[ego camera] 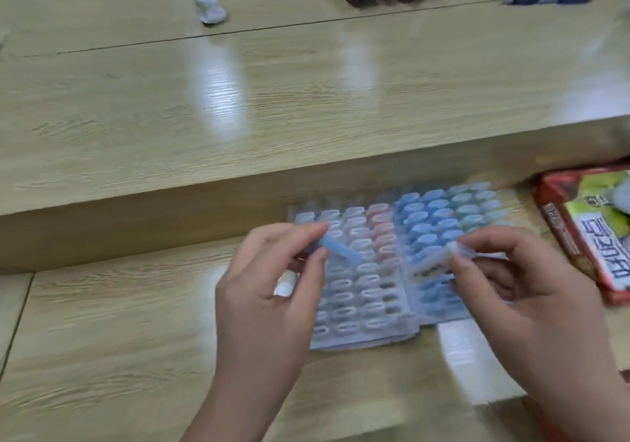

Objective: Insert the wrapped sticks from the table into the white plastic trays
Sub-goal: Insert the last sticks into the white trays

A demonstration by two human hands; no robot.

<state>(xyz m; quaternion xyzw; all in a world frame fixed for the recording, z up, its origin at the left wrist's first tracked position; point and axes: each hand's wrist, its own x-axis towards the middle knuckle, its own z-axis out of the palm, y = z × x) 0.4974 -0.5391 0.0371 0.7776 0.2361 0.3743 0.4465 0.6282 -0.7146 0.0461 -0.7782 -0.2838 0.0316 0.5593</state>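
wooden table (136, 339): red packet (586, 237) beside trays (361, 291); left grip (269, 288) pinches blue stick (341, 249), right grip (521, 291) pinches pale stick (429, 262).

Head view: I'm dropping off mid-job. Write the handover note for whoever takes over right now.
Left hand: pinches a blue wrapped stick over the left tray.
Right hand: pinches a whitish wrapped stick over the right tray.
Done: most visible slots look filled, white and pink left, blue and teal right.
Left: seat both held sticks; a few dark slots in the left tray's right column look empty. Blur hides more.
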